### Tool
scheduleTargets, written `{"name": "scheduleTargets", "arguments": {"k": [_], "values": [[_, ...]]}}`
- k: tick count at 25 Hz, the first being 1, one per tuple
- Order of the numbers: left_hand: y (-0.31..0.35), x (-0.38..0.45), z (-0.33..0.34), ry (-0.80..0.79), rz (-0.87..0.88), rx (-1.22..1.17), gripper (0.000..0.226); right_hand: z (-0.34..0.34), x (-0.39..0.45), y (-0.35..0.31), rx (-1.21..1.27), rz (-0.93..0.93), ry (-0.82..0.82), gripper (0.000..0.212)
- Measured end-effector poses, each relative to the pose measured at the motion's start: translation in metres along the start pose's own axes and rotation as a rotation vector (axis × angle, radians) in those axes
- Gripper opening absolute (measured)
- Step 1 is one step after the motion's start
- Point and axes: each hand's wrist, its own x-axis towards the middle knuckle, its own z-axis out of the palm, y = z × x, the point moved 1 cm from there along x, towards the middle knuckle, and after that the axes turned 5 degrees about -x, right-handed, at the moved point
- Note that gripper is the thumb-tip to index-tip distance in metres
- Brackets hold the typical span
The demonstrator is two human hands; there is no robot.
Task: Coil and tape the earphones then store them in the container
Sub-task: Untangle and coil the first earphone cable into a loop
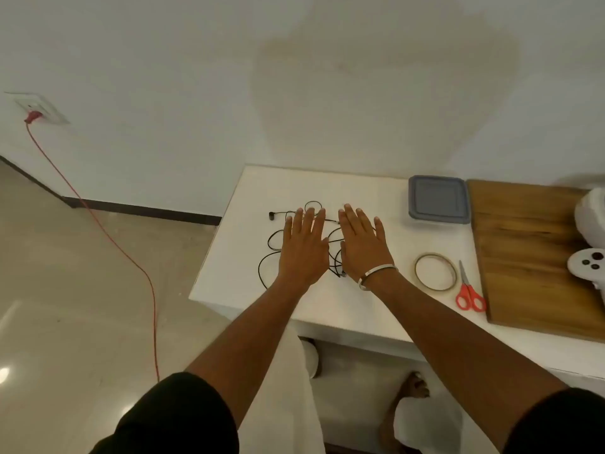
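Note:
Black earphones (271, 239) lie in a loose tangle on the white table (235, 257). My left hand (304, 247) and my right hand (363, 244) are stretched flat, palms down, side by side over the tangle, fingers straight, hiding much of the cable. I cannot tell whether the palms touch it. One earbud shows left of my left hand. A grey-lidded container (438, 199) stands shut at the back right. A roll of clear tape (435, 271) lies right of my right wrist, with red-handled scissors (468, 290) beside it.
A wooden board (523, 257) covers the table's right side, with white controllers (589, 263) at its far edge. A red cable (108, 231) runs from a wall socket down across the floor on the left. The table's front edge is near my legs.

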Motion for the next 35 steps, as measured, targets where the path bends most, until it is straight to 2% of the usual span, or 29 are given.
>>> {"name": "scheduleTargets", "arguments": {"k": [5,12,21,26,29,32,35], "values": [[-0.006,-0.008,0.024,-0.167,-0.028,0.017,0.037,0.032,-0.009,0.000,0.026,-0.041,-0.155,0.063],[-0.007,-0.017,0.042,-0.259,-0.066,0.012,0.033,0.055,-0.010,0.000,0.040,-0.045,-0.171,0.042],[-0.011,-0.014,0.048,-0.196,-0.050,-0.012,0.018,0.051,0.017,0.006,0.069,-0.039,-0.082,0.019],[-0.016,-0.011,0.053,-0.056,-0.031,-0.083,0.028,0.045,0.061,0.030,0.059,0.215,0.032,0.020],[-0.019,-0.005,0.053,0.017,-0.057,-0.202,0.032,0.048,0.082,0.045,0.075,0.345,0.009,0.021],[-0.024,0.002,0.053,0.044,-0.081,-0.320,0.021,0.057,0.092,0.050,0.126,0.390,-0.038,0.029],[-0.027,0.006,0.053,0.059,-0.073,-0.350,0.020,0.064,0.098,0.048,0.156,0.382,-0.059,0.027]]}}
